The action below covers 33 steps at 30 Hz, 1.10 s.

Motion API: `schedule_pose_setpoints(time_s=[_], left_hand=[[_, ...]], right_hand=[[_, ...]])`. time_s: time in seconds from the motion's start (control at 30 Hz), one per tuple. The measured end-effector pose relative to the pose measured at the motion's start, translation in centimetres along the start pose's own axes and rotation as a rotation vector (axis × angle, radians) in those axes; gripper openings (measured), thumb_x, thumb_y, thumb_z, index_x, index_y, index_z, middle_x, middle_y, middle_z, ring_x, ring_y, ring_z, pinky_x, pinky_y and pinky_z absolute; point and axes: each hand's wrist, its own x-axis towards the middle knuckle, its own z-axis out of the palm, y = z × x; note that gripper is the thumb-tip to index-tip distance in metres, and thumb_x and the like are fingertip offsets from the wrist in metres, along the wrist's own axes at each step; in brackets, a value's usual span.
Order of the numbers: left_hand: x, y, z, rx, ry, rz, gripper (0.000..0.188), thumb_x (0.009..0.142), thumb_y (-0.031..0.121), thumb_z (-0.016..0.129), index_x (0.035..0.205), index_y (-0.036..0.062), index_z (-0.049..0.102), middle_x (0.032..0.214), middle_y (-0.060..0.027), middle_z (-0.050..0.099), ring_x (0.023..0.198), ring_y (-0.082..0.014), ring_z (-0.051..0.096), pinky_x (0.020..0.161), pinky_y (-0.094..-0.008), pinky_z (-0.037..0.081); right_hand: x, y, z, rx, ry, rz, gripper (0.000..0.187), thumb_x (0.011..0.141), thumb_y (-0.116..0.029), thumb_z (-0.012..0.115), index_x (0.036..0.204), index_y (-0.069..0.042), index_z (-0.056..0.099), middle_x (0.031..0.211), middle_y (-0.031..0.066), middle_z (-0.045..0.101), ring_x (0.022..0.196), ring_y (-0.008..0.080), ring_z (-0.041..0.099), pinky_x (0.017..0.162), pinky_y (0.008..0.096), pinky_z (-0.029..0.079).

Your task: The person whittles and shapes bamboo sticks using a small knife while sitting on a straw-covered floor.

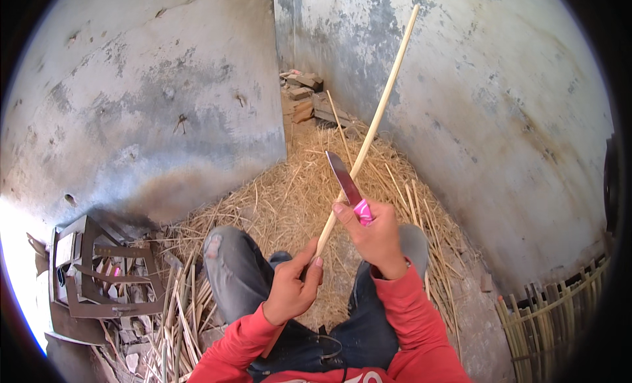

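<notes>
A long pale strip of split wood or bamboo [384, 100] slants from my lap up to the far right. Its lower part is gripped in my left hand [294, 285], whose fingers are closed around it. Above that, my right hand [375, 235] is closed on a knife [343, 179] with a pink-and-white handle. The blade points up and to the left and crosses the strip. My right thumb presses against the strip beside the blade. Part of the handle is hidden inside my right fist.
Shavings [296, 179] cover the floor between my knees and the walls. Loose sticks [181, 317] lie at my left, near a broken brown frame [118, 310]. Bricks [303, 86] are piled in the far corner. A slatted panel [559, 317] stands at the near right.
</notes>
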Motion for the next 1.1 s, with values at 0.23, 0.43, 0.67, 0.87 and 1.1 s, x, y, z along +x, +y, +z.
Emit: schedule_pose_setpoints(time_s=[0.23,0.43,0.67,0.87,1.1], left_hand=[[-2.6,1.9,3.1,0.057,0.226,0.227,0.039,0.105,0.002,0.055,0.143,-0.0066,0.054,0.086,-0.0030,0.063,0.072,-0.0076,0.060,0.064,-0.0234,0.050],[-1.8,9.8,1.0,0.493,-0.086,0.317,0.053,0.102,0.020,0.060,0.149,-0.0027,0.048,0.138,-0.0261,0.053,0.106,-0.0382,0.067,0.089,-0.0427,0.055],[2.0,13.2,-4.4,1.001,0.156,0.873,0.065,0.095,0.026,0.071,0.152,0.0065,0.047,0.152,-0.0201,0.042,0.147,-0.0340,0.036,0.121,-0.0551,0.027],[2.4,13.4,-5.3,1.425,0.042,0.519,0.048,0.091,0.026,0.073,0.136,0.0160,0.062,0.128,-0.0098,0.064,0.127,-0.0262,0.055,0.105,-0.0570,0.039],[-4.5,5.7,-7.3,1.135,-0.290,0.135,0.021,0.100,0.024,0.065,0.087,0.0090,0.070,0.065,-0.0089,0.066,0.053,-0.0290,0.062,0.051,-0.0417,0.045]], right_hand=[[-8.4,-0.4,4.2,0.486,0.054,0.020,0.019,0.097,-0.017,0.075,0.098,0.003,0.074,0.070,-0.0068,0.061,0.063,0.0009,0.049,0.055,0.0217,0.039],[-5.8,-3.9,-3.7,0.328,-0.034,0.023,0.018,0.095,-0.008,0.074,0.104,0.006,0.076,0.082,0.0020,0.074,0.071,0.0041,0.062,0.063,0.0211,0.049],[-4.5,-3.1,-8.2,-0.236,-0.174,-0.147,0.013,0.092,-0.011,0.075,0.095,0.001,0.078,0.063,0.0025,0.060,0.057,0.0075,0.049,0.052,0.0301,0.038],[-4.5,-0.4,-9.5,-0.313,-0.208,-0.170,0.014,0.090,-0.013,0.076,0.096,0.000,0.077,0.059,0.0076,0.056,0.053,0.0128,0.047,0.051,0.0329,0.038],[-4.2,1.9,-7.0,-0.309,-0.059,-0.140,0.025,0.088,-0.011,0.076,0.111,0.000,0.075,0.062,0.0096,0.060,0.052,0.0150,0.053,0.052,0.0338,0.041]])
